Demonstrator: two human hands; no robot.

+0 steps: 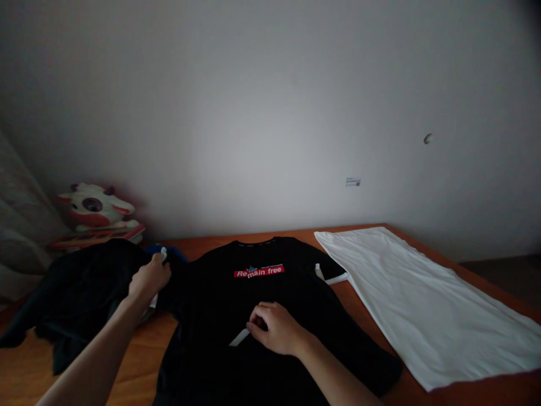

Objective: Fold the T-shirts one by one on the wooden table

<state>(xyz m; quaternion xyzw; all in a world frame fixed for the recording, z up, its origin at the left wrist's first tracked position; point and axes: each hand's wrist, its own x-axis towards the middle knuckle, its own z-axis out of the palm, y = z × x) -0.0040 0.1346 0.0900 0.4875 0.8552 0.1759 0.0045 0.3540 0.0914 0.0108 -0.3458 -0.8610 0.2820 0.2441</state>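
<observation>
A black T-shirt (pixel 211 316) lies spread front up, with a red "Remain free" print on its chest and white trim on its sleeves. My left hand (pixel 151 277) is closed on the sleeve at the shirt's left side, and a bit of white trim sticks out above the fingers. Over the lower middle of the shirt is my right hand (pixel 276 328), its fingers curled into a pinch. A short white strip (pixel 239 338) on the black fabric runs up to those fingertips. What they hold, if anything, is hidden.
White cloth (pixel 422 304) lies flat at the right of the orange-brown surface (pixel 139 361). Dark crumpled clothing (pixel 91 287) is heaped at the left, beside a blue item (pixel 177 253). A cow-shaped toy (pixel 99 206) stands behind, against the grey wall (pixel 270 113).
</observation>
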